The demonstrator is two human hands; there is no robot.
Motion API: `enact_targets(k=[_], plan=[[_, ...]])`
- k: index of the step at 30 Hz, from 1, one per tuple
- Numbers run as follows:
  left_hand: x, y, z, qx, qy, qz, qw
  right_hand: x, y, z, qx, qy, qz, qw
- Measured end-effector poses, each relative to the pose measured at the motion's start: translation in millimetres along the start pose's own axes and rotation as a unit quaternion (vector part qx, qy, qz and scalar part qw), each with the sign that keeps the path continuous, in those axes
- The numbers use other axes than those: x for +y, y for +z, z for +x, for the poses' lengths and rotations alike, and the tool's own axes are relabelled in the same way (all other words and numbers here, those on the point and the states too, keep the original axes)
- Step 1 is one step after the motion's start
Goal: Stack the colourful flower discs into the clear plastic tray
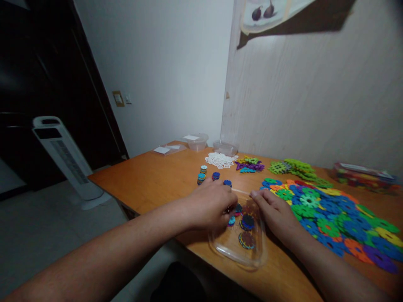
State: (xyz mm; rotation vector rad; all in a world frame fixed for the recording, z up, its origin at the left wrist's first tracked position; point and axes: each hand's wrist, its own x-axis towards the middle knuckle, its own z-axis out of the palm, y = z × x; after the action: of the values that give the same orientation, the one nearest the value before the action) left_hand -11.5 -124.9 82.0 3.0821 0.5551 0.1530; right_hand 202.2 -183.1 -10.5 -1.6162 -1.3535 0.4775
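Observation:
A clear plastic container (224, 251) sits near the table's front edge with several small stacks of coloured discs (247, 222) inside. My left hand (211, 204) reaches over its left side, fingers curled down into it; whatever they pinch is hidden. My right hand (274, 207) grips the container's far right rim, thumb on top and the other fingers mostly out of sight. Just beyond the container stand more disc stacks: a blue one (227, 183), a second blue one (215, 176), a light blue and yellow one (201, 179) and a white-topped one (203, 169).
Flower-shaped plastic discs (333, 218) cover the table's right side. Behind lie white pieces (221, 160), purple pieces (249, 165), green pieces (294, 169), clear tubs (197, 142) and a filled box (365, 176). A tower fan (67, 161) stands on the floor left of the wooden table (147, 184).

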Motion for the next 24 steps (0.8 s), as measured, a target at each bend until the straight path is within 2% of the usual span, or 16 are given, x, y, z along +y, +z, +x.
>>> enact_targets(k=[5, 10, 13, 18, 24], plan=[[-0.9, 2.2, 0.0, -0.001, 0.0, 0.014, 1.0, 0.6, -0.2, 0.8, 0.001, -0.001, -0.002, 1.0], [-11.7, -6.8, -4.3, 0.012, -0.015, -0.014, 1.0, 6.9, 0.6, 1.8, 0.001, 0.002, -0.008, 1.0], [-12.7, -11.2, -7.5, 0.007, -0.002, -0.018, 1.0, 9.4, 0.9, 1.9, 0.0, 0.005, -0.001, 1.0], [1.0, -12.7, -8.8, -0.057, 0.045, -0.021, 0.997, 6.9, 0.7, 1.5, 0.007, -0.001, 0.004, 1.0], [20.1, -16.0, 2.2, -0.188, 0.067, 0.058, 0.978, 1.8, 0.8, 1.2, 0.012, -0.003, 0.004, 1.0]])
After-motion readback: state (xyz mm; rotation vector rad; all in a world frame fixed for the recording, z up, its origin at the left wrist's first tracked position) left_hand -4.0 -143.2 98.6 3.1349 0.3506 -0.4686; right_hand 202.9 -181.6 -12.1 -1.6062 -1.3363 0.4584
